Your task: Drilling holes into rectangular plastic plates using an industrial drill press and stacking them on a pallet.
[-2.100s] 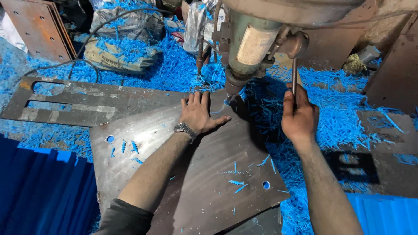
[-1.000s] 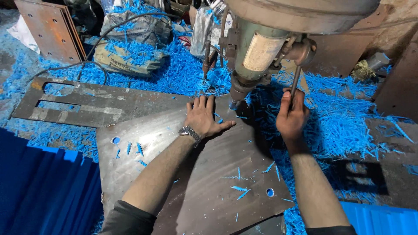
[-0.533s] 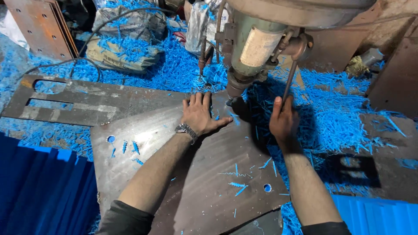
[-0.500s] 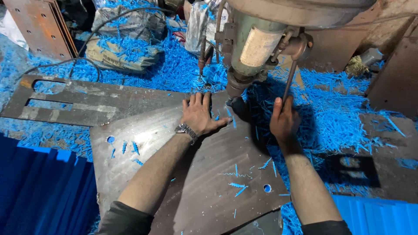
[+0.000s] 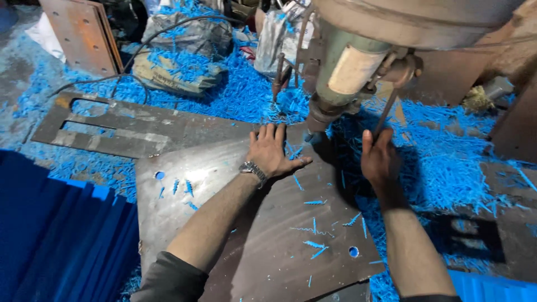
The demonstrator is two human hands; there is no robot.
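A dark metal plate (image 5: pixel 263 235) with drilled holes lies under a large drill press head (image 5: pixel 358 61). My left hand (image 5: pixel 271 152), with a wristwatch, is pressed flat on the plate just left of the drill spindle (image 5: pixel 314 124), fingers spread. My right hand (image 5: pixel 379 159) is closed around the thin feed lever (image 5: pixel 387 114) that hangs from the right side of the drill head. The drill tip meets the plate near its far edge, partly hidden by the spindle.
Blue shavings (image 5: pixel 447 162) cover the floor and dot the plate. A cut-out steel plate (image 5: pixel 128 131) lies at the left, a rusty plate (image 5: pixel 84 33) leans at the far left, sacks (image 5: pixel 179 56) sit behind, and a blue ridged sheet (image 5: pixel 50 235) lies at the lower left.
My right hand has slid down the lever and pulled it lower. My left hand stays flat on the plate. The view shifted slightly.
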